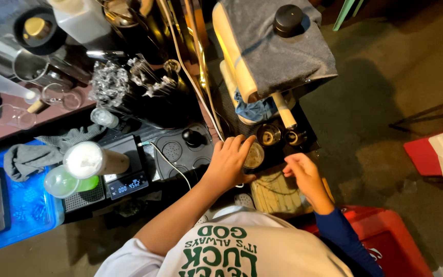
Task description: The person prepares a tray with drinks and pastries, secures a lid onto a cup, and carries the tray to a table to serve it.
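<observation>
Head view: left hand, fingers together, cups a small round glass on the desk; right hand, loosely curled and holding nothing, hovers just beside it.

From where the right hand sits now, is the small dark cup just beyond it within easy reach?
Probably yes. The right hand hovers empty, fingers loosely curled, a little short of the small dark cup under the towel-draped machine. Nothing lies between them; the left hand is busy on the round cup beside it.
</observation>
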